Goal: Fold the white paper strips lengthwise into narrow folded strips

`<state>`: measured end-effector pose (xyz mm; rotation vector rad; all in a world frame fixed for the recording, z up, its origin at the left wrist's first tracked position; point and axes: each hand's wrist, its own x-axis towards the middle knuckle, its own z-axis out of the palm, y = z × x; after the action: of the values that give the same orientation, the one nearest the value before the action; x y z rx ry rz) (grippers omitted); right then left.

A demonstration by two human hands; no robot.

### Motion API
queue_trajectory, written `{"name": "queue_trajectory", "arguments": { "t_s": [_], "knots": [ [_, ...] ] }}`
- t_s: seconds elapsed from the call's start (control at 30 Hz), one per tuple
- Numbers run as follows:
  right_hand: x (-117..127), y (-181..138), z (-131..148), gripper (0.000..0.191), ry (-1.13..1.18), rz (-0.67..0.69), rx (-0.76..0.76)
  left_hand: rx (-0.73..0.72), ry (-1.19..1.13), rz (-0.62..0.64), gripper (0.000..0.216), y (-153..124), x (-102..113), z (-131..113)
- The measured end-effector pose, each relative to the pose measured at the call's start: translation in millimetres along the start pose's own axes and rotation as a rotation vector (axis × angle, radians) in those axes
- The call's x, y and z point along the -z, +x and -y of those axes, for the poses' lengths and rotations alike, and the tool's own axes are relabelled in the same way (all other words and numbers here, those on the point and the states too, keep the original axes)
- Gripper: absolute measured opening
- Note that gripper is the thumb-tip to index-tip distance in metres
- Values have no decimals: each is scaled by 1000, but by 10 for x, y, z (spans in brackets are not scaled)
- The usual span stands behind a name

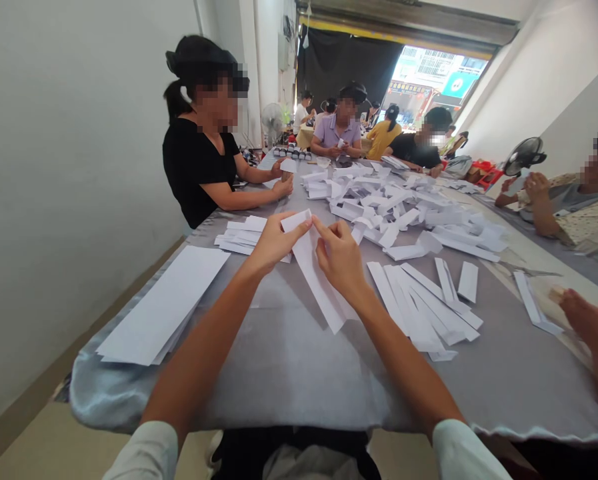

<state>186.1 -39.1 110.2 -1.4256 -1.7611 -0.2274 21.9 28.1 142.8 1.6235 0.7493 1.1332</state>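
The left hand [279,243] and the right hand [337,259] are narrow and close together, both pinching the upper end of a long white paper strip [313,277]; its lower end reaches down to the grey-clothed table [289,380], and I can't tell from here whether it touches the cloth; that strip is my landmark on the feed; well left of it lies a stack of long white sheets [161,307], and just beyond the left hand sits a small pile of folded strips [241,235]; to the strip's right, just past the right hand, a loose fan of narrow strips [419,307] spreads over the cloth; straight ahead of it rises a large heap of folded paper pieces [383,207]; further ahead and to the left, a co-worker in a black top [199,167] has both hands [283,187] on paper; well right of the strip, another person's hand [591,327] enters at the frame edge, near a separate folded strip [531,303]; beyond that, a black electric fan [523,155] stands at the far right of the table.
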Motion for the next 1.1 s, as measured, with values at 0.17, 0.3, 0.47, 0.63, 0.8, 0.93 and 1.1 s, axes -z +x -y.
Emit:
{"name": "queue_trajectory", "arguments": {
  "t_s": [0.17,0.3,0.47,0.63,0.8,0.93,1.1],
  "knots": [
    [41,5,3,65,42,70,45,32,-59,-50,50,30,-27,5],
    [75,25,-18,68,93,125,42,39,-44,-124,43,42,6,-1],
    [216,34,-53,68,88,307,-84,35,-55,-178,40,55,78,-42],
    [324,22,-73,61,24,458,-57,51,-91,-226,39,100,126,-27],
    [346,27,-129,53,94,541,9,85,-111,-306,36,164,197,18],
    [378,18,-212,57,114,585,10,113,-138,-356,33,205,285,52],
    [463,15,-340,60,100,604,-2,139,-180,-399,29,267,420,121]
  ]
}}
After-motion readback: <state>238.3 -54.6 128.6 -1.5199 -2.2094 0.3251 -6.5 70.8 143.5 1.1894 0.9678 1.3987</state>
